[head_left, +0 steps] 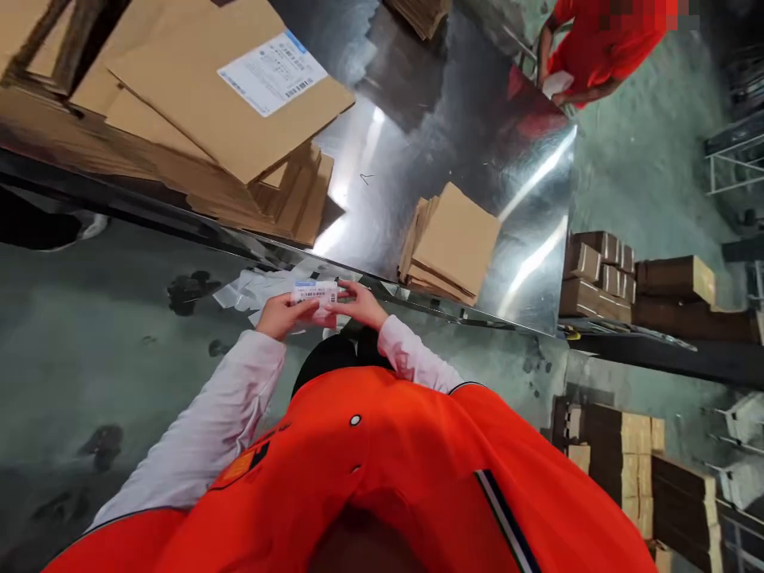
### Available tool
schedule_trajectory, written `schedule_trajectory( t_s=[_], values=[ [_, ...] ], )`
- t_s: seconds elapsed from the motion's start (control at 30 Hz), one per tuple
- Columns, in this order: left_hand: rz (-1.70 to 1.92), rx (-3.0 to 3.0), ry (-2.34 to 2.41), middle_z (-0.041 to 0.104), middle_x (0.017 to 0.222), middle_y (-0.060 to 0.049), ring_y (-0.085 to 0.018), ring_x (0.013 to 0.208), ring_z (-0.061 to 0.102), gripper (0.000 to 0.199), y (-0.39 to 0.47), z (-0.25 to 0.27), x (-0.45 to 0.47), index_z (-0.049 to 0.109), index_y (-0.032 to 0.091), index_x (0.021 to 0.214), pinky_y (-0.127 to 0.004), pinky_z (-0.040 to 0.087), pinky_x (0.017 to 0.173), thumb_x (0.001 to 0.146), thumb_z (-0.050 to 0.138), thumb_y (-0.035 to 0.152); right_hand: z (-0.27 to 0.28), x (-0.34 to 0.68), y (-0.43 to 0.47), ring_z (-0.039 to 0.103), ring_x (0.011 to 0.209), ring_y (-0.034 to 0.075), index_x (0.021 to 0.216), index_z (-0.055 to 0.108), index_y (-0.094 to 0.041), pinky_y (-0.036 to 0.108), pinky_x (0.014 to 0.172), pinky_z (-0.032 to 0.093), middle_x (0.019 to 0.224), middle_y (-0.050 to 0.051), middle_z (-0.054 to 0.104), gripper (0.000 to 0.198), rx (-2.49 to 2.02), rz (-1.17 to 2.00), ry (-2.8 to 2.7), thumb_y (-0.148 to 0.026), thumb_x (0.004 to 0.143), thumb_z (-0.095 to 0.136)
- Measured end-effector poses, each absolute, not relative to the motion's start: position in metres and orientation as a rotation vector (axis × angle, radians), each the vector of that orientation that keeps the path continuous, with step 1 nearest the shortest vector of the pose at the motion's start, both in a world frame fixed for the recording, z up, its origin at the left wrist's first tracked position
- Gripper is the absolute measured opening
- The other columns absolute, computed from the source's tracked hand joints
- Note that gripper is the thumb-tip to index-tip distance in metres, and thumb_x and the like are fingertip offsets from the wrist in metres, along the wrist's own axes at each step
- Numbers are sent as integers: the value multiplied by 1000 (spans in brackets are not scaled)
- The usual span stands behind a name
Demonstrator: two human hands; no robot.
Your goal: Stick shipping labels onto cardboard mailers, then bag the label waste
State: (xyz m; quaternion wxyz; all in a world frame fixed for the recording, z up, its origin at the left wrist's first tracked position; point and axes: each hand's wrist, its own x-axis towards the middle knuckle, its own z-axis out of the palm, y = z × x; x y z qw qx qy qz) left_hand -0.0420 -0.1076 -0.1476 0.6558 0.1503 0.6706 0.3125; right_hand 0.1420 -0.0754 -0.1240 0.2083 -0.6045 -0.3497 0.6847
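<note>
The left hand [279, 313] pinches one side of a small label [315, 293], with its thumb across the front, and the right hand [364, 306] holds the other side between thumb and fingers. The label is up in front of the body, just off the near edge of the shiny table [373, 231], with its print facing up. The step in hand looks like holding the label with both hands, maybe to read it or pick at its edge. I think the next move calls for soft, neat fingers, since the label looks thin and could bend. The print is too small to read, and some fingers are hidden behind the label. Something reddish shows at its lower part (it may just be the shirt [411, 422] glowing through), so I can't tell if it is one sheet or more. White scraps [254, 293] lie past the hands, partly covered, and I can't tell what they rest on. The big pile [179, 111] of brown card is cut off at the corner. The other person [602, 52] is cut off too, and the white thing [557, 83] by their hands is blurry.
</note>
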Motion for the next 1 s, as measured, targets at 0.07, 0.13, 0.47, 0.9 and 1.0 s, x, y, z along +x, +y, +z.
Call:
schedule_trajectory(
  t_s=[0.07, 0.13, 0.47, 0.9, 1.0],
  values=[
    [699, 514, 1503, 76, 84, -7, -29, 87, 70, 34, -110, -120, -28, 77, 15, 77, -36, 60, 82, 52, 86, 36, -84, 162, -73, 69, 88, 16, 105, 78, -23, 32, 92, 57, 101, 1, 74, 42, -1616, 1716, -1259, -23, 65, 92],
    [730, 688, 1483, 76, 84, -6, -31, 91, 71, 28, -109, -95, -8, 79, 17, 76, -37, 60, 85, 56, 83, 37, -47, 183, -70, 69, 94, 18, 96, 79, -24, 35, 99, 55, 100, 1, 74, 18, -1571, 1538, -1516, -28, 79, 83],
    [860, 828, 1137, 78, 99, -9, -33, 95, 72, 55, -92, -49, 134, 76, 20, 89, -46, 60, 95, 39, 90, 41, 73, 299, -77, 61, 120, 26, 78, 78, -29, 44, 116, 42, 112, 3, 69, 11, -1529, 1089, -1755, -38, 85, 78],
    [544, 435, 1139, 78, 107, -14, -39, 104, 73, 73, -67, -32, 166, 76, 17, 94, -44, 62, 88, 31, 100, 46, -29, 415, 133, 55, 121, 27, 74, 73, -16, 44, 105, 47, 100, 3, 57, 26, -1787, 968, -1528, -30, 63, 92],
    [517, 411, 1126, 78, 105, -15, -38, 101, 74, 72, -38, -22, 165, 76, 16, 91, -41, 63, 82, 30, 100, 46, -38, 411, 150, 52, 124, 29, 78, 74, -16, 50, 109, 42, 109, 3, 59, 29, -1966, 895, -1547, -38, 67, 89]
  ],
)
